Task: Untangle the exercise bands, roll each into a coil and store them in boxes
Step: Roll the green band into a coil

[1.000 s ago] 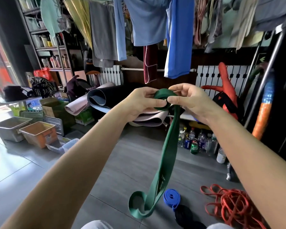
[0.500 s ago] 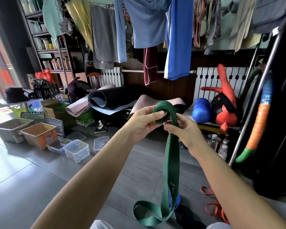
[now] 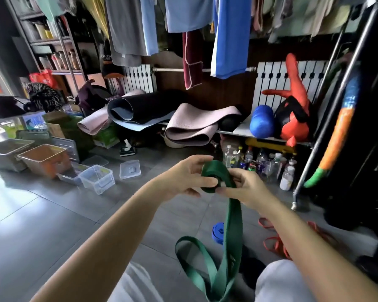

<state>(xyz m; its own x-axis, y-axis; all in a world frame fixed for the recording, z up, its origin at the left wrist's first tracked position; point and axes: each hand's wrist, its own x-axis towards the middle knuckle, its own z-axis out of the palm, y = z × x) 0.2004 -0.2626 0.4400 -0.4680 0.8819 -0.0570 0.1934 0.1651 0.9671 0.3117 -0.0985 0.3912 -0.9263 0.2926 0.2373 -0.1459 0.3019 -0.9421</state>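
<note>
Left hand (image 3: 183, 177) pinches the green band (image 3: 216, 168) at its coil; right hand (image 3: 244, 188) grips it just beside; both sit lower than before; tail hangs toward 6 o'clock, so rolling continues.

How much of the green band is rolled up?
Partly rolled. The left hand and right hand grip a small coil of the green band, while its long tail hangs unrolled below.
</note>
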